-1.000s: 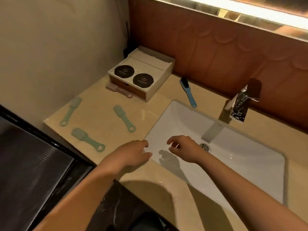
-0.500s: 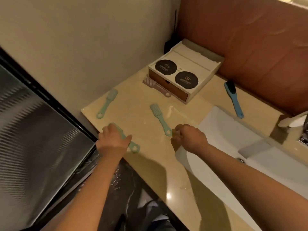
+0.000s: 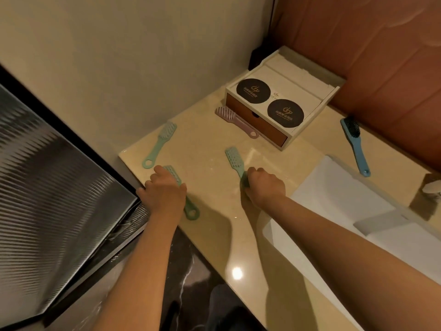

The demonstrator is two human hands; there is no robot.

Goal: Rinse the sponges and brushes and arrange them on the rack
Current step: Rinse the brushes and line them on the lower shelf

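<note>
Right hand (image 3: 265,187) clenched on green brush (image 3: 235,161); left hand (image 3: 164,191) covers another brush (image 3: 191,211), grip unclear; lid logos unreadable.

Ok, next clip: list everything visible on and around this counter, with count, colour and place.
green brushes: 3, pale green; one near the left wall, one under the left hand, one held at its handle by the right hand
pink brush: 1, pink, lying against the box front
blue brush: 1, blue with dark bristles, right of the box
box: 1, cream with a brown drawer front, back corner
round pads: 2, black, on top of the box
sink: 1, white, right side
counter: 1, beige
hands: 2; left closing on a brush, right gripping a handle
</note>
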